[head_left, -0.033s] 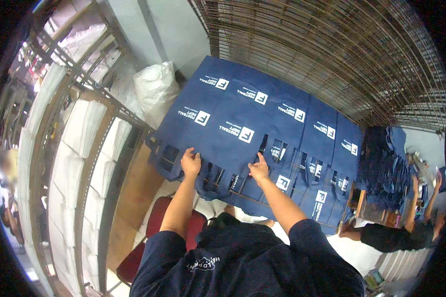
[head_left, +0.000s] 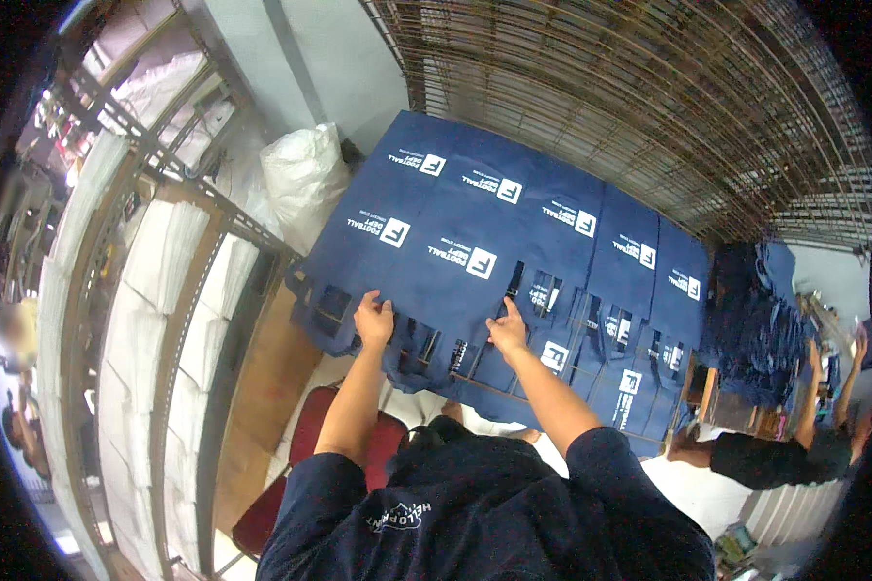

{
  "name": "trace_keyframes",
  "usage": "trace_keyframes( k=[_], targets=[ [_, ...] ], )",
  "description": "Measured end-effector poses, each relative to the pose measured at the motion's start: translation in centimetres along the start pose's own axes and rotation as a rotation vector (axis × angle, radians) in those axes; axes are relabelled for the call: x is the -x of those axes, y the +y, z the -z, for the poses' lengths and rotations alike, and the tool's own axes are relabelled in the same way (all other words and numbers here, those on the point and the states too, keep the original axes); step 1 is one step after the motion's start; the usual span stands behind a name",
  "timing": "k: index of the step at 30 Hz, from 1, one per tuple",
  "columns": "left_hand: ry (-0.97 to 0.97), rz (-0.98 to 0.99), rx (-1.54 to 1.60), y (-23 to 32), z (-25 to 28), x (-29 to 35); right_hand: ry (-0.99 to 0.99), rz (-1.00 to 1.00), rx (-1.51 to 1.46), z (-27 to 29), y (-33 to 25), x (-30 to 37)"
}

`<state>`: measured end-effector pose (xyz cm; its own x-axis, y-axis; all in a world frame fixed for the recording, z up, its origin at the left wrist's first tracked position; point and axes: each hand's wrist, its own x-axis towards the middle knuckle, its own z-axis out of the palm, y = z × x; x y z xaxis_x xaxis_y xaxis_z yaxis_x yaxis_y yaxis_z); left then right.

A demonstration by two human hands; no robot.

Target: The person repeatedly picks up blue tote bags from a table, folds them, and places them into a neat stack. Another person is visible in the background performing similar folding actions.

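Navy-blue flat bags [head_left: 426, 208] with white printed emblems and cut-out handles lie in overlapping rows in front of me. My left hand [head_left: 374, 321] rests on the near edge of one bag, its index finger forward and its thumb turned inward, apart from it. Further right, my right hand [head_left: 508, 331] touches the same bag near its other corner, with the index finger stretched out and the thumb spread. Its remaining fingers are curled and partly hidden. Below the hands, strap-like handles [head_left: 417, 341] overlap in the nearer row.
Metal wire racks [head_left: 601, 87] rise behind the bags. A white sack [head_left: 305, 179] stands at the far left, beside shelves of white stacked material [head_left: 150, 320]. A red chair [head_left: 310, 426] is near my left arm. At right hang more navy pieces [head_left: 751, 320], near another person's arms [head_left: 809, 397].
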<state>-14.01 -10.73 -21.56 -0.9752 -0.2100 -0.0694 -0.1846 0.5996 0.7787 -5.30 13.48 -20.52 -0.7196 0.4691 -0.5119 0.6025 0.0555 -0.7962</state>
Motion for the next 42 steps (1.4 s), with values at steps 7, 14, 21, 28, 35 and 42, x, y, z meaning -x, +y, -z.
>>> trace_keyframes(
  k=[7, 14, 21, 28, 35, 42],
  targets=[
    [0.098, -0.085, 0.039, -1.1, -1.1, -0.6, 0.065, 0.211, 0.159, 1.0, 0.6, -0.1],
    [0.189, -0.131, 0.372, 1.8, 2.6, 2.8, 0.002, 0.419, -0.005, 10.3, 3.7, 5.3],
    [0.589, -0.106, -0.264, -13.9, 6.1, 8.7, 0.719, 0.54, -0.34, 31.2, 9.2, 10.0],
    [0.338, 0.221, -0.446, -18.9, 4.4, 20.8, 1.569, 0.555, -0.489, 58.3, 17.8, 11.3],
    [0.287, 0.055, -0.422, -8.6, 3.5, 25.8, 1.602, 0.209, 0.466, 75.8, 14.5, 13.2],
    [0.422, 0.075, -0.525, -2.5, 5.6, 30.3, 1.226, -0.274, 0.26, 84.5, 12.7, 11.3]
  ],
)
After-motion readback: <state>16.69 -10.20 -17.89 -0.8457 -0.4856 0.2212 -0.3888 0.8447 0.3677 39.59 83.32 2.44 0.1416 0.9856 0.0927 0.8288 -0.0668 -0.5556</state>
